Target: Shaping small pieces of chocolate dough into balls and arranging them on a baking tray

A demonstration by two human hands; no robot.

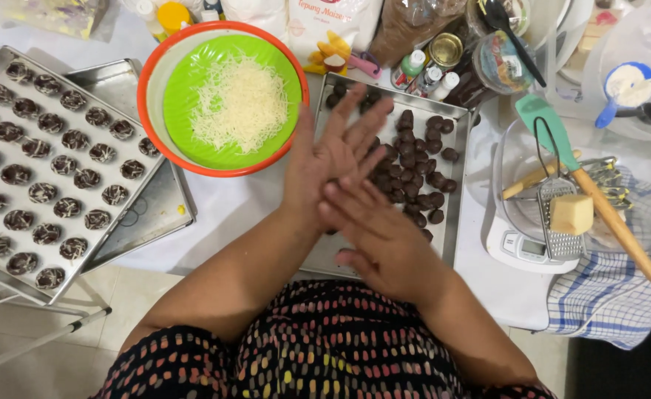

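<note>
My left hand (331,155) is held flat, palm up, fingers spread, over the near left part of a metal tray (460,122) that holds several dark chocolate balls (414,159). My right hand (378,235) lies flat across the left palm, fingers pointing left. Whatever is between the two palms is hidden. A green bowl (185,89) of grated white cheese (240,103) sits inside an orange-rimmed basin (145,81) just left of my left hand.
At the left, a metal tray (164,201) carries rows of dark balls topped with white shreds (44,162). At the right are a white scale (521,247), a grater (558,222), a cheese block (571,214), a teal spatula (554,129) and a checked cloth (606,295). Jars and bags crowd the back.
</note>
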